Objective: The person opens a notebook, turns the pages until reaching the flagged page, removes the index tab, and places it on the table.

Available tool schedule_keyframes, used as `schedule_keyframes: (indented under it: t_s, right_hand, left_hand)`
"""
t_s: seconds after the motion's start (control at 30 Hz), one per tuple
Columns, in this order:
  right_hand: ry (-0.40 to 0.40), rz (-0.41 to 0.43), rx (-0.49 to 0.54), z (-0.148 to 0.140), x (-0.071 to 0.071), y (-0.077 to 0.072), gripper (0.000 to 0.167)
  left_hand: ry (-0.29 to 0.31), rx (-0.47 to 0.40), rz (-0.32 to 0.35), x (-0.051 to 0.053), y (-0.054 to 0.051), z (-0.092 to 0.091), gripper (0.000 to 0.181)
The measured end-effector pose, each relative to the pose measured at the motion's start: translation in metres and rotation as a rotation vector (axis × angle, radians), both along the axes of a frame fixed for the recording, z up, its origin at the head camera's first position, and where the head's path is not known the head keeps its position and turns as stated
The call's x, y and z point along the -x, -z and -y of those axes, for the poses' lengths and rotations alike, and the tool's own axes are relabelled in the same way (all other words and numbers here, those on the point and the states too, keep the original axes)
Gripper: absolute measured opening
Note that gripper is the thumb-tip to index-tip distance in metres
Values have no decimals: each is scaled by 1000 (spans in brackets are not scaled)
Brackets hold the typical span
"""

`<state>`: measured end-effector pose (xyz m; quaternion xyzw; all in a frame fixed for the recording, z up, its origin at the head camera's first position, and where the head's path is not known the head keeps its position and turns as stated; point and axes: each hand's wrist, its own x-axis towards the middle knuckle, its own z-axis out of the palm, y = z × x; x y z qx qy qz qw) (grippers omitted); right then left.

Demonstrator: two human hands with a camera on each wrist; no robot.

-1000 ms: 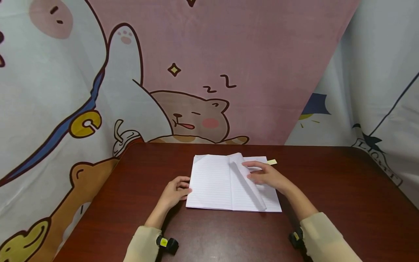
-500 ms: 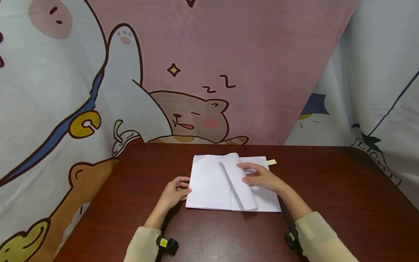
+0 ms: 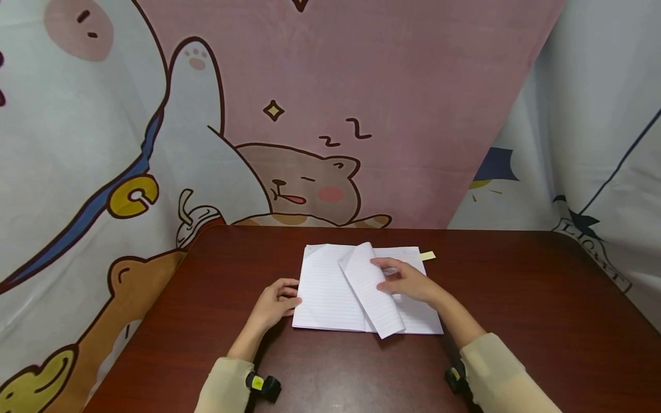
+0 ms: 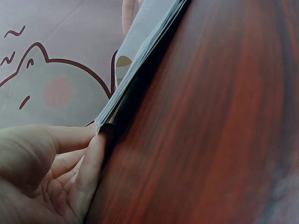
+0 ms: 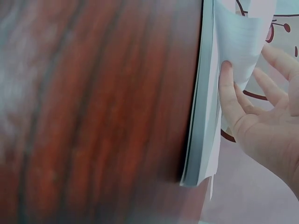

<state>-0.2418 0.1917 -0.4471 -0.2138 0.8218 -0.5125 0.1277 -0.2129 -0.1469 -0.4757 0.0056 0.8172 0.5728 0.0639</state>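
Observation:
An open notebook (image 3: pixel 330 287) with white ruled pages lies on the brown table. My left hand (image 3: pixel 275 303) pinches its left edge; the left wrist view has the edge of the notebook (image 4: pixel 140 60) between the digits of the hand (image 4: pixel 51 168). Above the right half, a lifted page (image 3: pixel 369 292) leans leftward in a curl. My right hand (image 3: pixel 410 281) touches the right side of this page with its fingertips, the digits spread apart. In the right wrist view the curled page (image 5: pixel 238 42) rests against the fingertips of the hand (image 5: pixel 266 112).
A pale yellow tab (image 3: pixel 427 256) sticks out at the notebook's upper right. The reddish-brown table (image 3: pixel 330 373) runs back to a cartoon-printed cloth (image 3: pixel 413 115). A black camera (image 3: pixel 264 385) is strapped to the left wrist, another camera (image 3: pixel 455 378) to the right.
The right hand has moved left, pushing the lifted page over toward the left half. Its lower corner now reaches past the notebook's front edge. The left hand stays in place.

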Motion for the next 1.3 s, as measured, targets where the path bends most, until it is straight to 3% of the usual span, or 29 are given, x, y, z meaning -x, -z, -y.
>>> schedule_keyframes:
  t_s: [0.3, 0.6, 0.77, 0.97, 1.3]
  right_hand:
    - [21, -19, -36, 9, -1, 0, 59]
    - [46, 36, -20, 19, -3, -2, 58]
    - [1, 57, 6, 23, -4, 0, 59]
    - [-60, -10, 18, 24, -4, 2, 54]
    - [-16, 25, -66, 31, -3, 1, 48]
  left_hand:
    - [-2, -7, 3, -1, 1, 0, 37]
    - [-4, -3, -3, -1, 2, 0, 37]
    - [-9, -9, -4, -1, 2, 0, 37]
    - [-5, -16, -4, 0, 2, 0, 37]
    - [-2, -16, -9, 0, 1, 0, 36]
